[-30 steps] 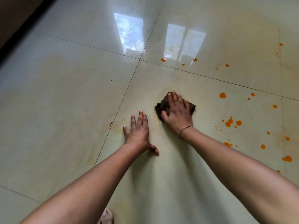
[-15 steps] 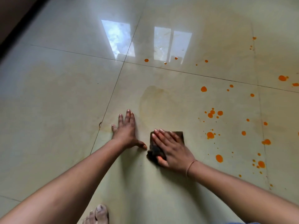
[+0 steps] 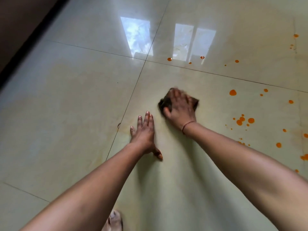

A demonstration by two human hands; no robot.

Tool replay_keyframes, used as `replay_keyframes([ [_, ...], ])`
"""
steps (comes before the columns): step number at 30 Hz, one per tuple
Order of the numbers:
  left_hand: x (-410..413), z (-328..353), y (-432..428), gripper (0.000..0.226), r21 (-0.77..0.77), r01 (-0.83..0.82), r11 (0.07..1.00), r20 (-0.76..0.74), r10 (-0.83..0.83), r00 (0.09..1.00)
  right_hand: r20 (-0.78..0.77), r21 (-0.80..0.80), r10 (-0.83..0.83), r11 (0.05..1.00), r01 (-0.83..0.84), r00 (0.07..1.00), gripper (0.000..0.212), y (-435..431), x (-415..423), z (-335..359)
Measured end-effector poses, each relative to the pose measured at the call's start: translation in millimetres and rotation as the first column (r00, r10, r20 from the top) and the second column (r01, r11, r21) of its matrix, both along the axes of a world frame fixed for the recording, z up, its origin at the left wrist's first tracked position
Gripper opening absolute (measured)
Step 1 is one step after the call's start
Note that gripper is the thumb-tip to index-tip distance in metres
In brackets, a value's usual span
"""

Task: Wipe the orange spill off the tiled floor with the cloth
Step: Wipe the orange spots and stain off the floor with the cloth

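A dark brown cloth (image 3: 164,102) lies on the glossy cream tiled floor (image 3: 75,105), mostly covered by my right hand (image 3: 180,108), which presses flat on it with straight fingers and looks motion-blurred. My left hand (image 3: 144,132) rests flat on the tile, fingers spread, just left of and nearer than the cloth. Orange drops (image 3: 241,120) are scattered over the tile to the right of the cloth, with a larger spot (image 3: 232,92) farther back. A faint yellowish smear surrounds the hands.
More orange drops (image 3: 169,59) sit along the far grout line, and others (image 3: 295,35) at the far right. A dark skirting edge (image 3: 33,40) runs along the upper left. My bare foot (image 3: 114,220) shows at the bottom.
My right hand has pushed the cloth away from me, from beside the left thumb to a spot beyond the left fingertips. The left hand stays planted.
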State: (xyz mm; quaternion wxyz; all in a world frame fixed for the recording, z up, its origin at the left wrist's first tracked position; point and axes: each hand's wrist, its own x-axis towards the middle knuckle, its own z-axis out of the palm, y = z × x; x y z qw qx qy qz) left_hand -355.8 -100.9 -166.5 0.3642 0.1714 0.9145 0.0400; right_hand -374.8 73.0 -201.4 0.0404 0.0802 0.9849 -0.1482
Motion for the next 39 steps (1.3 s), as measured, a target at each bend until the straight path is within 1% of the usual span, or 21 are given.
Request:
replay_keyframes([
  [1, 0, 0, 1, 0.165, 0.004, -0.005, 1.0, 0.003, 0.005, 1.0, 0.014, -0.007, 0.178, 0.984, -0.178, 0.984, 0.077, -11, 20, 0],
  [2, -1, 1, 1, 0.165, 0.003, -0.005, 1.0, 0.004, 0.005, 1.0, 0.018, 0.024, 0.388, 0.921, -0.388, 0.922, 0.078, -13, 44, -3],
  [3, -1, 3, 1, 0.165, -0.007, -0.001, 1.0, 0.006, 0.001, 1.0, 0.014, 0.062, 0.513, 0.856, -0.513, 0.858, 0.079, -6, 58, -6],
  [4, -1, 4, 2, 0.165, -0.017, 0.006, 1.0, 0.01, -0.006, 1.0, 0.014, 0.073, 0.515, 0.854, -0.514, 0.857, 0.08, 7, 62, -5],
  [6, 0, 7, 2, 0.163, -0.028, 0.019, 0.999, 0.022, -0.019, 1.0, -0.033, 0.013, 0.147, 0.989, -0.147, 0.989, 0.083, 31, 57, -6],
  [7, 0, 8, 2, 0.162, -0.032, 0.023, 0.999, 0.026, -0.022, 0.999, -0.024, -0.008, -0.032, 0.999, 0.031, 0.999, 0.083, 32, 65, -5],
  [8, 1, 9, 5, 0.162, -0.04, 0.03, 0.999, 0.03, -0.028, 0.999, -0.031, 0.004, -0.089, 0.996, 0.089, 0.996, 0.082, 28, 87, -5],
  [11, -2, 16, 15, 0.161, -0.095, 0.012, 0.995, 0.066, -0.006, 0.998, -0.003, 0.049, 0.274, 0.961, -0.274, 0.962, 0.081, 16, 171, -5],
  [12, 0, 19, 21, 0.161, -0.126, 0.003, 0.992, 0.072, 0.006, 0.997, -0.009, 0.05, 0.306, 0.951, -0.305, 0.952, 0.081, 28, 181, -5],
  [13, 2, 22, 27, 0.159, -0.159, 0.008, 0.987, 0.066, 0.003, 0.998, -0.02, 0.059, 0.251, 0.967, -0.25, 0.968, 0.081, 40, 176, -4],
  [15, 9, 23, 37, 0.156, -0.185, 0.086, 0.979, 0.014, -0.084, 0.996, -0.038, 0.088, -0.031, 0.996, 0.034, 0.999, 0.081, 61, 146, -5],
  [17, 19, 22, 49, 0.153, -0.092, 0.151, 0.984, -0.021, -0.153, 0.988, -0.032, 0.066, -0.193, 0.979, 0.195, 0.981, 0.081, 58, 148, -7],
  [19, 33, 23, 66, 0.15, -0.004, 0.228, 0.974, -0.005, -0.228, 0.974, 0.03, 0.047, -0.1, 0.994, 0.099, 0.995, 0.082, 39, 190, -4],
  [21, 52, 21, 88, 0.151, 0.033, 0.323, 0.946, 0.026, -0.324, 0.946, 0.034, 0.068, 0.058, 0.996, -0.061, 0.998, 0.083, 41, 234, -3],
  [22, 61, 20, 96, 0.152, 0.043, 0.342, 0.939, 0.04, -0.343, 0.938, 0.016, 0.083, 0.08, 0.993, -0.082, 0.997, 0.082, 54, 235, -3],
  [24, 71, 15, 106, 0.154, 0.033, 0.352, 0.935, 0.041, -0.353, 0.935, -0.005, 0.138, -0.099, 0.986, 0.099, 0.995, 0.081, 80, 207, -5],
  [26, 74, 10, 107, 0.156, 0.013, 0.346, 0.938, 0.022, -0.346, 0.938, -0.018, 0.1, -0.286, 0.953, 0.286, 0.958, 0.08, 92, 193, -6],
  [28, 74, 13, 108, 0.156, -0.004, 0.354, 0.935, 0.015, -0.354, 0.935, 0.029, 0.073, -0.284, 0.957, 0.281, 0.958, 0.08, 81, 226, -6],
  [31, 76, 21, 113, 0.156, -0.042, 0.368, 0.929, 0.023, -0.367, 0.93, 0.043, 0.057, -0.165, 0.985, 0.162, 0.985, 0.082, 73, 284, -4],
  [36, 78, 20, 125, 0.151, -0.029, 0.494, 0.869, 0.011, -0.494, 0.869, 0.042, 0.048, -0.443, 0.896, 0.441, 0.895, 0.081, 112, 214, -3],
  [39, 79, 21, 127, 0.149, -0.007, 0.477, 0.879, 0.052, -0.476, 0.878, 0.058, 0.046, -0.283, 0.959, 0.28, 0.957, 0.082, 73, 284, -1],
])
